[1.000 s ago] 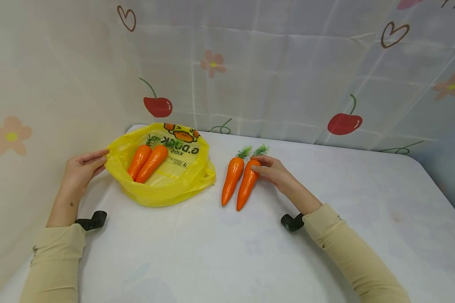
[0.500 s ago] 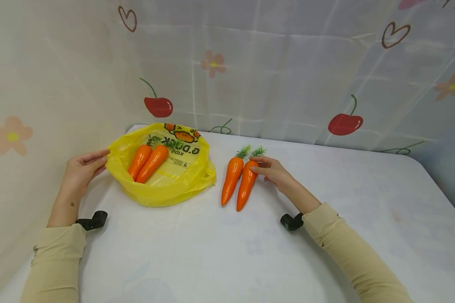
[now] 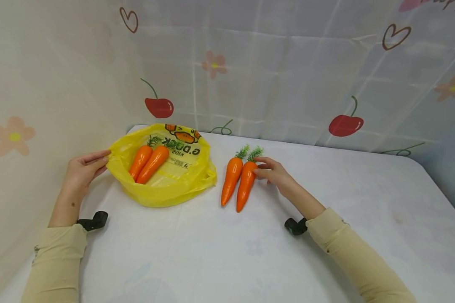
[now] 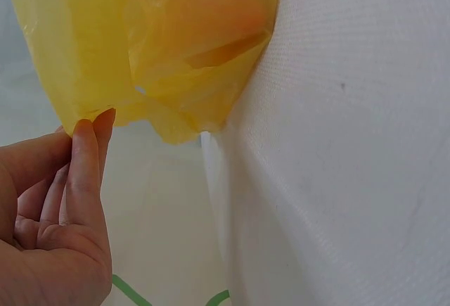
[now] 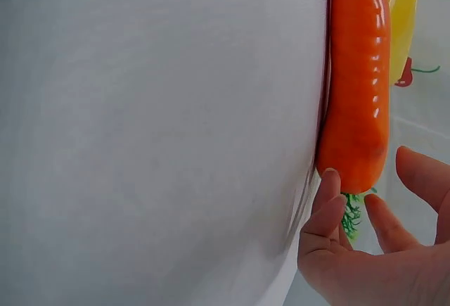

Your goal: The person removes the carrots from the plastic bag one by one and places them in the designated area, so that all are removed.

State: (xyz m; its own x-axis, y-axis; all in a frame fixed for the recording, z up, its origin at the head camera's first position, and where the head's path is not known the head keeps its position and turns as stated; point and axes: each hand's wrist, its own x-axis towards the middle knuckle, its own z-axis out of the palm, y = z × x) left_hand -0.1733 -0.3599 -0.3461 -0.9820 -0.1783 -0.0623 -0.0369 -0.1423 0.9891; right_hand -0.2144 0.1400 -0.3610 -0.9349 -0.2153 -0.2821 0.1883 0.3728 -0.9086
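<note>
At the left, a yellow plastic bag (image 3: 163,195) lies with its mouth spread wide and two orange carrots (image 3: 151,164) with green tops inside. My left hand (image 3: 82,170) pinches the bag's left rim between thumb and fingers, as the left wrist view also shows. To the right of the bag, two more carrots lie side by side on the table: a left carrot (image 3: 232,179) and a right carrot (image 3: 246,185). My right hand (image 3: 274,174) is at the right carrot's top end. In the right wrist view its thumb stands off the carrot (image 5: 358,81), while some fingertips lie close by its end.
A white cloth covers the table (image 3: 212,252). Behind it hangs a pale curtain (image 3: 273,75) printed with cherries, hearts and flowers, which continues along the left side. Black wrist cameras, such as the right one (image 3: 296,226), sit on both wrists.
The right carrot has shifted slightly left at its top, closer to the left carrot. My right hand's fingers have loosened from it and drawn a little right. The left hand stays on the bag.
</note>
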